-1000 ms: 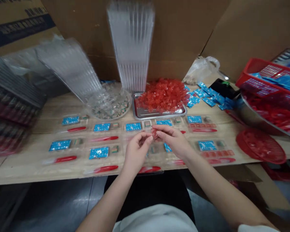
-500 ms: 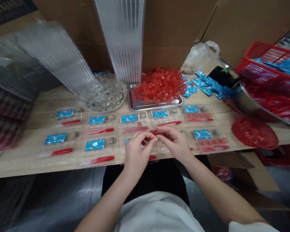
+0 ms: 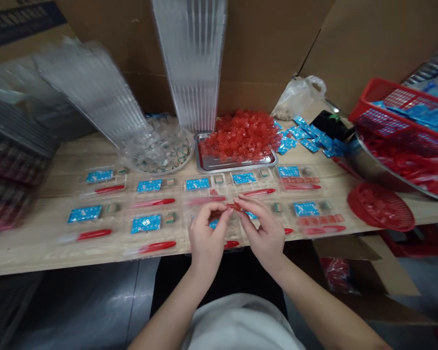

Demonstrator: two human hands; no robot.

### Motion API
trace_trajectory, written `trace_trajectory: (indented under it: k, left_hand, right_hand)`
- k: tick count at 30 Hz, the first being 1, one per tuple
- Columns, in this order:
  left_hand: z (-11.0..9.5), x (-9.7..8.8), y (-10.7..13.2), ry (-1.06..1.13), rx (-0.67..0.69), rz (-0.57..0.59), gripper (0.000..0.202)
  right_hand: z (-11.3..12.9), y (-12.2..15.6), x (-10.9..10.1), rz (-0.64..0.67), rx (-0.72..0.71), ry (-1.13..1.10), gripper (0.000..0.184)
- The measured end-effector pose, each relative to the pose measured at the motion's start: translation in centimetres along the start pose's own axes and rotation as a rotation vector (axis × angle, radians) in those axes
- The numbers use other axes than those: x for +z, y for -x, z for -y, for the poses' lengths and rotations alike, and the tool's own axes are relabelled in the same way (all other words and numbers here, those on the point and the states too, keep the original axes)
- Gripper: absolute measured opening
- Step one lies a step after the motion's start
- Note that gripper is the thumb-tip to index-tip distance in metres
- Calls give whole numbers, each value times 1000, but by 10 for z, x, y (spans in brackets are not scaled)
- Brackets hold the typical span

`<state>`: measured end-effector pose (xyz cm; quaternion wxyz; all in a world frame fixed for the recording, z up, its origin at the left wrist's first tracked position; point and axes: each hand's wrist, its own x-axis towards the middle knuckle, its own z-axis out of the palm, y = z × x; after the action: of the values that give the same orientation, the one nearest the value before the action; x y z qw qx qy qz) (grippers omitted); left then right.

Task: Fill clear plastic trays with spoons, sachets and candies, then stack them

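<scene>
Above the front row of clear trays, my left hand (image 3: 209, 240) and my right hand (image 3: 265, 236) meet with their fingertips closed on a small red translucent piece (image 3: 234, 206). Its exact shape is partly hidden by the fingers. Beneath them are clear trays with blue packets (image 3: 198, 183) and red pens (image 3: 155, 202). Small pale square blocks (image 3: 171, 217) with green edges lie beside the packets. At the right, two trays also contain a row of red translucent squares (image 3: 320, 219). One small red piece (image 3: 213, 192) rests in a tray just behind my left hand.
Behind the trays stand a metal tray (image 3: 237, 166) heaped with red pieces (image 3: 243, 133) and a round dish (image 3: 160, 167) of small blocks. Tall stacks of clear trays (image 3: 193, 63) rise at the back. Right are loose blue packets (image 3: 309, 145), a red basket (image 3: 381, 206) and a metal bowl (image 3: 365, 155).
The view has shifted slightly, so the table sits a little lower. My right hand's fingers have spread somewhat, and more of the red piece shows between both hands.
</scene>
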<state>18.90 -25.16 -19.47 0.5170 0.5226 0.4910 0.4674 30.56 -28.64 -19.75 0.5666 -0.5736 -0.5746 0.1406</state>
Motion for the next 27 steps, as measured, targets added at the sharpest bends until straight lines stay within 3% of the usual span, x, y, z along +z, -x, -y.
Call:
trace_trajectory:
  k: [2, 6, 8, 10, 14, 16, 19, 22, 27]
  left_hand:
    - [2, -2, 0, -3, -33, 36, 14]
    - [3, -8, -6, 196, -152, 168, 17]
    - [2, -14, -10, 189, -124, 231, 17]
    - [1, -21, -13, 56, 7, 272, 14]
    - [-1, -33, -16, -310, 499, 276, 1]
    - [1, -35, -15, -398, 708, 284, 11]
    - [6, -35, -13, -433, 834, 242, 18]
    - [10, -32, -10, -436, 763, 191, 14]
    - [13, -26, -5, -354, 484, 260, 5]
  right_hand:
    - [0, 1, 2, 2, -54, 36, 39]
    - [-2, 5, 3, 39, -78, 31, 41]
    - [-2, 7, 1, 74, -55, -18, 40]
    - [-1, 8, -2, 94, 54, -112, 36]
    - [4, 2, -10, 186, 482, -422, 25]
    - [7, -1, -12, 208, 655, -557, 21]
    - [9, -3, -11, 191, 754, -649, 21]
    - [9, -1, -10, 192, 734, -614, 24]
    - [7, 3, -9, 123, 565, -325, 20]
